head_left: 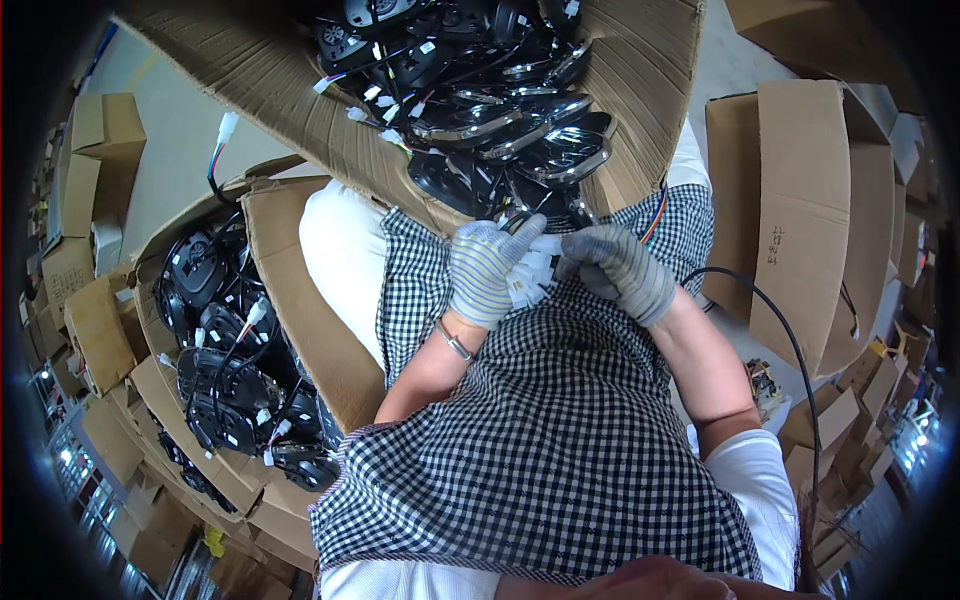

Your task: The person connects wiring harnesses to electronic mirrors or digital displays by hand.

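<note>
My left hand (482, 272), in a grey-and-yellow striped work glove, pinches a dark wire lead (514, 222) between thumb and fingers. Close beside it, my right hand (622, 272) in a matching glove has its fingers curled in. Whatever its fingertips hold is hidden. Between the hands a cluster of small white plastic connectors (532, 280) lies at my lap. Just beyond my fingers are black shell-shaped parts with shiny rims (550, 155), heaped in a tilted cardboard box (645, 90). Their wires end in white plugs.
A second cardboard box (310, 300) at the left holds more black parts with wired plugs (225, 390). An open carton (800, 220) stands at the right. A black cable (790, 335) arcs past my right arm. More cartons (105, 190) surround the floor.
</note>
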`<action>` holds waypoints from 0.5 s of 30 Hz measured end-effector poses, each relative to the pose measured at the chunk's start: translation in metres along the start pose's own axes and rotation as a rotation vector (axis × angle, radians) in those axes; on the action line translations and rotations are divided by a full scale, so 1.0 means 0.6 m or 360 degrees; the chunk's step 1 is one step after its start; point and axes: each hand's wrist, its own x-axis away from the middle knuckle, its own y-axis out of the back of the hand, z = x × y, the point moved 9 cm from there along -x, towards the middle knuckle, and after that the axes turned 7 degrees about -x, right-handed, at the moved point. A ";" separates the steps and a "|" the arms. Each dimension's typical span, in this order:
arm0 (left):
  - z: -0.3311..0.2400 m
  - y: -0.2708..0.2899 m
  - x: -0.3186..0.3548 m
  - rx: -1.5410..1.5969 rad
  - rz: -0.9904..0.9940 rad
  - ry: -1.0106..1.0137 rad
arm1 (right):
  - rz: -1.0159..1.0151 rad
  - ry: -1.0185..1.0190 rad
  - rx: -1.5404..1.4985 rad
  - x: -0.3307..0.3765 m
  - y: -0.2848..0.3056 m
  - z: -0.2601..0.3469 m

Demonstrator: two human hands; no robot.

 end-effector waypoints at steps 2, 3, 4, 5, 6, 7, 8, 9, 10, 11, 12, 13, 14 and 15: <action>-0.006 -0.020 0.003 0.0059 0.0214 0.0045 | -0.0084 -0.0095 -0.0017 0.008 0.003 -0.012; -0.008 -0.022 0.002 0.0061 0.0208 0.0045 | -0.0085 -0.0093 -0.0012 0.009 0.009 -0.021; -0.006 -0.055 0.010 0.0076 0.0532 0.0085 | -0.0086 -0.0024 0.0123 0.006 0.022 -0.034; -0.004 -0.086 0.022 0.0092 0.0856 0.0127 | -0.0085 0.0044 0.0259 0.008 0.032 -0.041; -0.012 -0.094 0.020 0.0241 0.1037 0.0132 | -0.0043 0.0115 0.0169 0.016 0.036 -0.041; -0.011 -0.098 0.021 0.0242 0.1034 0.0143 | -0.0035 0.0108 0.0173 0.018 0.048 -0.047; -0.016 -0.108 0.025 0.0192 0.1059 0.0061 | -0.0004 -0.0077 0.0264 0.017 0.060 -0.074; -0.022 -0.114 0.028 0.0141 0.1085 -0.0017 | 0.0030 -0.0265 0.0356 0.018 0.065 -0.093; -0.021 -0.121 0.034 0.0041 0.1144 -0.0035 | 0.0062 -0.0269 0.0455 0.019 0.067 -0.094; -0.018 -0.123 0.035 0.0045 0.1142 -0.0018 | 0.0075 -0.0280 0.0461 0.020 0.069 -0.094; -0.017 -0.127 0.037 0.0062 0.1185 -0.0006 | 0.0091 -0.0319 0.0449 0.021 0.066 -0.087; -0.015 -0.131 0.040 0.0079 0.1227 0.0006 | 0.0107 -0.0357 0.0438 0.022 0.064 -0.084; -0.011 -0.132 0.042 0.0114 0.1203 0.0066 | 0.0050 -0.0322 0.0413 0.020 0.076 -0.091; -0.011 -0.133 0.040 0.0119 0.1196 0.0077 | 0.0055 -0.0330 0.0422 0.014 0.082 -0.091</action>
